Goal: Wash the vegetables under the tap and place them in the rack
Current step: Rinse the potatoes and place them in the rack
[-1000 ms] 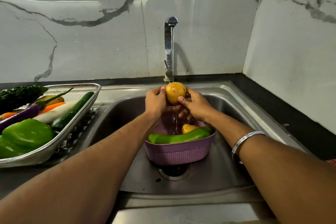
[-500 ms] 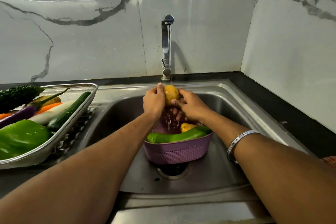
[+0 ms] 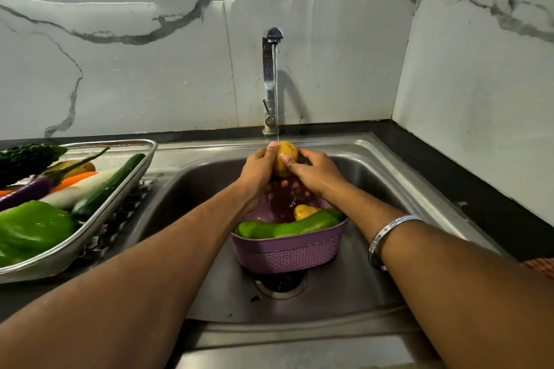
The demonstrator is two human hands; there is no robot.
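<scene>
A yellow potato [image 3: 284, 157] sits under the running stream from the steel tap [image 3: 270, 81]. My left hand [image 3: 257, 169] grips its left side and my right hand [image 3: 317, 172] grips its right side, fingers curled over it. Below them a purple basket [image 3: 287, 255] stands over the sink drain, holding a long green vegetable [image 3: 287, 226] and another potato [image 3: 304, 211]. The steel rack [image 3: 105, 216] at the left holds a green capsicum [image 3: 33, 228], a cucumber [image 3: 108, 186], a white radish, a carrot, a purple eggplant and a bitter gourd.
The steel sink [image 3: 389, 177] fills the middle, with its drain [image 3: 280, 283] partly under the basket. Marble walls rise behind and at the right. A dark counter [image 3: 479, 189] runs along the right side.
Both hands have closed further round the potato and turned it under the water, so less of it shows than before.
</scene>
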